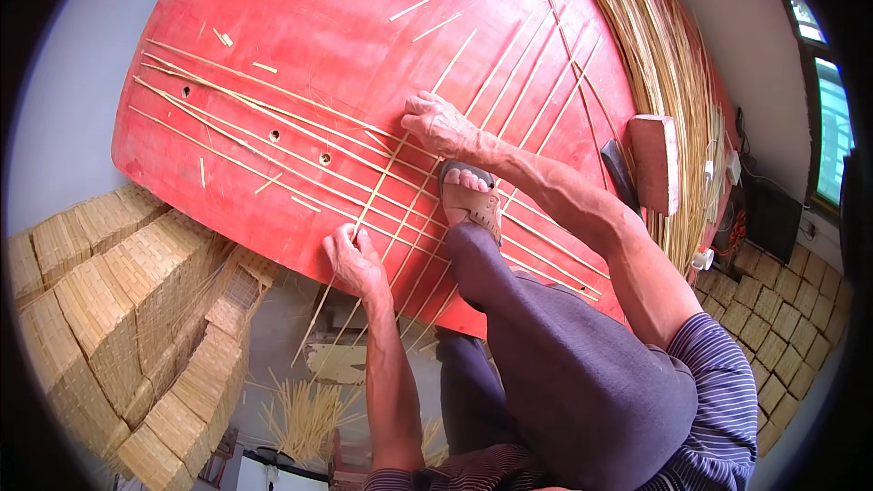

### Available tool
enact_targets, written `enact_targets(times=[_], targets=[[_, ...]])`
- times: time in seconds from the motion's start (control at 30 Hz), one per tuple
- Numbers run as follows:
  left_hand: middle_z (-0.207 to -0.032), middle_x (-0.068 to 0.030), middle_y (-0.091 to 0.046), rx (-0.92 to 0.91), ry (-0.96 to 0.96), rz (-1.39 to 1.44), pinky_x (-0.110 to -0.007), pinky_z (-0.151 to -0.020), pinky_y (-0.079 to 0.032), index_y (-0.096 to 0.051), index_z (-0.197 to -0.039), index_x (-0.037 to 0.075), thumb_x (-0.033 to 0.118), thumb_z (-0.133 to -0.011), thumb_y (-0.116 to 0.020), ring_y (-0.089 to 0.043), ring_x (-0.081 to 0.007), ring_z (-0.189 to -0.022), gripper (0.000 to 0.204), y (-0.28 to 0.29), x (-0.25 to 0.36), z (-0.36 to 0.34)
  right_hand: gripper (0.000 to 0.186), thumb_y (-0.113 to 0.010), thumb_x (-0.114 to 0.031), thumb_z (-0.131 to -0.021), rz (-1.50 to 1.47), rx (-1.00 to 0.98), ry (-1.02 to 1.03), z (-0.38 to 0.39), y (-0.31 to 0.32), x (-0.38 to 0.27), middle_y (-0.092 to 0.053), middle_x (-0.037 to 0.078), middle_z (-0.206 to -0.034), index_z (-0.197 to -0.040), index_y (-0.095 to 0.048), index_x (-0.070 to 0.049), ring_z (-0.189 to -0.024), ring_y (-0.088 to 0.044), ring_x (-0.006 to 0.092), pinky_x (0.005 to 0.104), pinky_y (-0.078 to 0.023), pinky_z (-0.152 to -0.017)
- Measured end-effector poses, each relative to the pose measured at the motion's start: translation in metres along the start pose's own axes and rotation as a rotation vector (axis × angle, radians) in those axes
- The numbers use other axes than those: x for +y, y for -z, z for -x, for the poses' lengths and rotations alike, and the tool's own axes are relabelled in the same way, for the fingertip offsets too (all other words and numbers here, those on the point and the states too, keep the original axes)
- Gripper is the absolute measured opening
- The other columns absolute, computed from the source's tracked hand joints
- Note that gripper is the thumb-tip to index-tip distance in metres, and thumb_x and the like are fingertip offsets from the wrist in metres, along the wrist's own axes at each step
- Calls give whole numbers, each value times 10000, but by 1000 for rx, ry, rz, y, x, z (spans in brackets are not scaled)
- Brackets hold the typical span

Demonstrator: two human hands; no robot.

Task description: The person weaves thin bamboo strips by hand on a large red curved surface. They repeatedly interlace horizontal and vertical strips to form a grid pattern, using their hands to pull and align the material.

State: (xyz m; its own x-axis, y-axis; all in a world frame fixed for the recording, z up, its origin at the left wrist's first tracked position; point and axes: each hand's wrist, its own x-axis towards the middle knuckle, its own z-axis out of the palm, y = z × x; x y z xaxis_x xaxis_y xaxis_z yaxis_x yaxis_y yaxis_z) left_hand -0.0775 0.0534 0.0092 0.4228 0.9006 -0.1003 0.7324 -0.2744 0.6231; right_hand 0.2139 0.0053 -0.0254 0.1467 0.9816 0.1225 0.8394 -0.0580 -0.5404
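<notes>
On a red board [273,9], pale bamboo strips [273,162] lie crosswise in an open lattice. My left hand [355,262] is closed, pinching one slanting bamboo strip [378,187] near the board's front edge. Farther up, my right hand [441,125] is curled over what looks like the same strip, its fingertips partly hidden. Between the hands the strip crosses over several long ones. My sandalled foot [468,195] presses on the lattice just below my right hand, covering part of it.
A thick bundle of long strips [650,45] curves along the board's right side, with a brick [655,164] and a dark blade-like piece [620,175] beside it. Woven bamboo stacks [109,300] stand at left, more [782,309] at right. Loose strips [309,414] lie below.
</notes>
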Motion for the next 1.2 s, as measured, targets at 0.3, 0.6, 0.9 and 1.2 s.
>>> enact_targets(times=[0.3, 0.6, 0.9, 1.2], targets=[[-987, -169, -566, -1, -33, 13, -407, -760, -511, -633, -1105, 0, 1, -818, -716, -613, -317, -862, 298, -1, 6, 4, 74, -638, -30, -754, -58, 38, 22, 2, 2, 2, -548, 133, -857, -787, -572, -24, -829, -550, 343, 442, -482, -718], [-1025, -203, -568, -52, -11, 80, -428, -797, -503, -612, -1126, -21, 71, -831, -736, -591, -342, -930, 333, -11, 10, 23, 91, -632, -68, -773, -42, -11, -9, 14, 8, 1, -553, 135, -880, -752, -550, -35, -881, -554, 347, 444, -484, -765], [-985, -178, -579, -41, -30, 89, -390, -714, -515, -628, -1126, -6, 75, -850, -719, -609, -296, -851, 302, -14, 6, 25, 66, -641, -59, -780, -70, -2, -7, 20, 13, 0, -554, 127, -893, -805, -583, -39, -890, -560, 340, 444, -495, -774], [-1343, -302, -532, -16, 754, 960, -456, -1039, -472, -401, -1392, -115, 171, -952, -646, -595, -396, -1190, 579, 29, 1, -53, 119, -571, -123, -871, -143, -135, -255, -14, 1, -63, -679, 209, -924, -920, -571, -15, -858, -675, 411, 514, -553, -706]])
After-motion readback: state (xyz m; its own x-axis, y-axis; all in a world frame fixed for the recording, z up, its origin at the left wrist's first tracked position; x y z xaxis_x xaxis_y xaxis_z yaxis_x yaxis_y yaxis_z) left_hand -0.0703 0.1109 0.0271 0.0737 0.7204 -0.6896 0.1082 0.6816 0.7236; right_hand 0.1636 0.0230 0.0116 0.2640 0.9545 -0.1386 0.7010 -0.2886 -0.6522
